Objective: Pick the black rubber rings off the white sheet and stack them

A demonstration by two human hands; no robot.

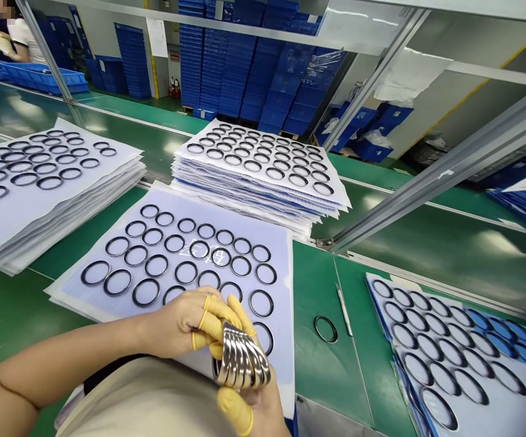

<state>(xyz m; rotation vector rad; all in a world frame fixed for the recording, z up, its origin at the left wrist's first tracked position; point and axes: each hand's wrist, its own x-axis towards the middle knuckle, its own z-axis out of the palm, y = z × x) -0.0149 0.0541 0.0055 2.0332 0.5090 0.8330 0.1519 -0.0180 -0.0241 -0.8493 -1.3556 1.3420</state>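
My left hand (194, 321), with yellow finger cots, and my right hand (249, 409), with a yellow cot on one finger, together grip a fanned stack of shiny silver metal rings (241, 358). Both hands are above the lower edge of a white sheet (279, 233) carrying rows of black rings, and some of those rings lie under my left hand. To the right of my hands, a single loose black ring (325, 329) lies on the green belt (322, 376) beside a slim white-handled tool (344, 309).
Stacks of ring sheets (258, 173) (48, 182) stand beyond my hands, and another (449, 358) lies at the right. Metal frame rails (445, 170) cross above the belt. Stacked blue crates (245, 60) fill the background, and a co-worker (19, 36) stands at the far upper left.
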